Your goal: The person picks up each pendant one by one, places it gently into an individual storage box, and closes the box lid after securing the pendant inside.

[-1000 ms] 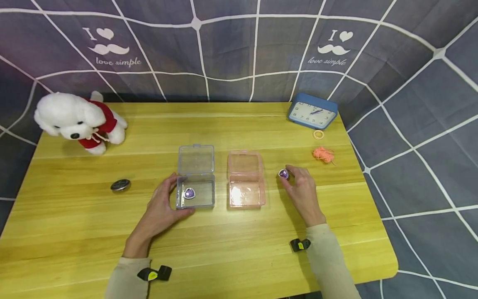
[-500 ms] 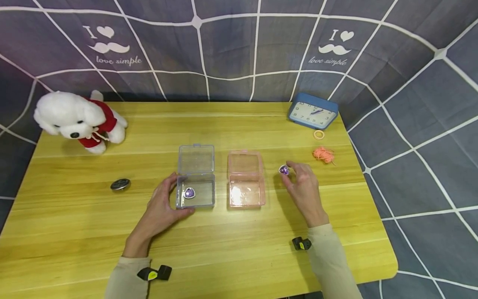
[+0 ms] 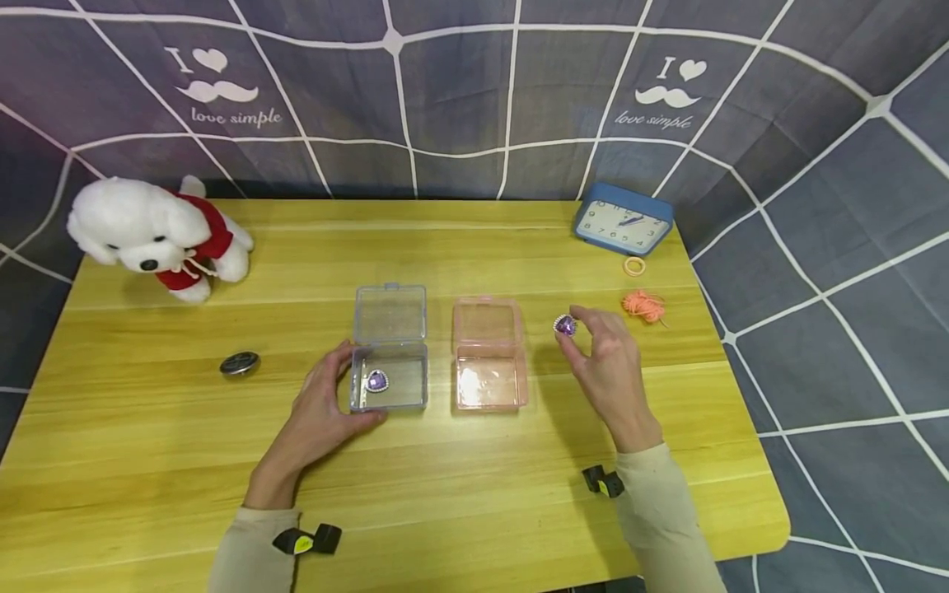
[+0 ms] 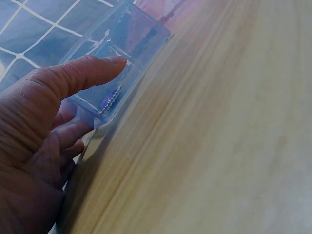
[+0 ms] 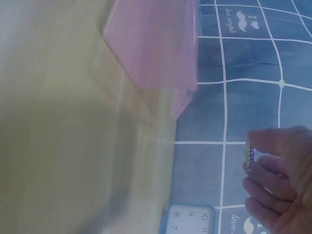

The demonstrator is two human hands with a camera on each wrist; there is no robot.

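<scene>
My left hand (image 3: pixel 319 420) grips the near left corner of a clear blue plastic box (image 3: pixel 400 394), its thumb along the front wall and its fingers at the left side. The lid of this box lies folded back. Inside it, toward the left, sits a purple gem with a beaded silver rim (image 3: pixel 377 381); in the left wrist view this gem (image 4: pixel 112 99) shows through the wall. My right hand (image 3: pixel 611 371) pinches a similar purple gem (image 3: pixel 566 326) between thumb and forefinger. The right wrist view shows that held gem (image 5: pixel 249 157) edge-on, above the table.
A clear pink box (image 3: pixel 489 383) stands with its lid back between the blue box and my right hand. Orange yarn (image 3: pixel 643 306), a small ring (image 3: pixel 633 266) and a blue clock (image 3: pixel 624 219) lie back right. At left are a dark oval object (image 3: pixel 240 364) and a plush dog (image 3: pixel 159 235).
My right hand has moved slightly up and to the right in the head view, carrying the pinched gem. My left hand has stayed on the blue box.
</scene>
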